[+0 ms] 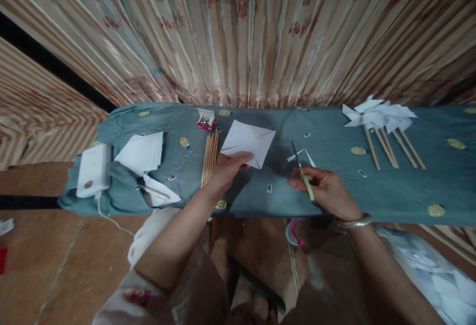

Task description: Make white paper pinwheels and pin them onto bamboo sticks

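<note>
Straight ahead at twelve o'clock, I see the left hand pinching a white paper square over the counter; at one, the right hand curls around a green-handled cutting tool.

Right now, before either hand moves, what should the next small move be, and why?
Probably bring the green-handled cutting tool across to the white paper square: the right hand grips the tool apart from the paper, while the left hand holds the square by its near edge. Lines run inward on the sheet; whether cuts or creases is unclear.
</note>
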`<state>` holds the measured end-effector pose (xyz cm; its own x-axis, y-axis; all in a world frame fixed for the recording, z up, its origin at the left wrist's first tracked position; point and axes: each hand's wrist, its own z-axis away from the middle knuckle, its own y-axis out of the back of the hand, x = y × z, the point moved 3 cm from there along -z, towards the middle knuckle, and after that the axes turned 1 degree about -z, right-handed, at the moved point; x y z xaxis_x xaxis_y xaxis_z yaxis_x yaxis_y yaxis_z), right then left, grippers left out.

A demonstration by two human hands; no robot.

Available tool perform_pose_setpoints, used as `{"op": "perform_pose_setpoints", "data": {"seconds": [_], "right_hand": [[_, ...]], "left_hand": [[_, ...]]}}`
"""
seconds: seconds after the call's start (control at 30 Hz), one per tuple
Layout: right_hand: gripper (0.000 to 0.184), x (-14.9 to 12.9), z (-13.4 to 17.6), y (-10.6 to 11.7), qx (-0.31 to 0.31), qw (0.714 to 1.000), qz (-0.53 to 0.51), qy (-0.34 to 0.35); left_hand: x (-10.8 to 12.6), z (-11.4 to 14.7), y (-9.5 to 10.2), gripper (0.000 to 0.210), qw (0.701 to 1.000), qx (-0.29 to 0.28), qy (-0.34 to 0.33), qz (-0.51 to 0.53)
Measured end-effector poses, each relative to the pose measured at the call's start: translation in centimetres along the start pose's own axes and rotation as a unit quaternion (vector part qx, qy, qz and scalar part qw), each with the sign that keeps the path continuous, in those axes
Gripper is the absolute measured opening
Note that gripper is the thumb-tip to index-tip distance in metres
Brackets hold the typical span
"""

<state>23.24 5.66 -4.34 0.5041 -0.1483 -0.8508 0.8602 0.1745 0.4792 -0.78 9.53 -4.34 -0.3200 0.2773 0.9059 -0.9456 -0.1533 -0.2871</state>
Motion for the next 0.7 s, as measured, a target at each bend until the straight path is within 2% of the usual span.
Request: {"op": "perform_pose_setpoints", "data": {"seconds": [0.1, 0.17, 0.33, 0.53, 0.7], "right_hand": [[0.049, 1.2, -0.1, 2.8, 0.130, 0.976, 0.172, 0.014], [0.049, 1.7, -0.1, 4.0, 0.163, 0.953, 0.257, -0.008], [0.052, 2.2, 0.0, 5.7, 0.190, 0.920, 0.339, -0.048], [0.046, 2.6, 0.2, 6.0, 0.188, 0.905, 0.377, -0.053], [0.043, 3.2, 0.1, 6.5, 0.194, 0.882, 0.421, -0.086]], "left_hand": [[-0.4, 0.4, -0.3, 0.036, 1.000, -0.012, 0.005, -0.020], [-0.8, 0.7, -0.5, 0.034, 0.999, -0.017, 0.011, -0.031], [-1.7, 1.4, -1.1, 0.035, 0.997, -0.032, 0.027, -0.057], [-2.5, 1.8, -1.5, 0.033, 0.995, -0.051, 0.037, -0.082], [-3.1, 2.0, -1.6, 0.031, 0.994, -0.056, 0.037, -0.090]]}}
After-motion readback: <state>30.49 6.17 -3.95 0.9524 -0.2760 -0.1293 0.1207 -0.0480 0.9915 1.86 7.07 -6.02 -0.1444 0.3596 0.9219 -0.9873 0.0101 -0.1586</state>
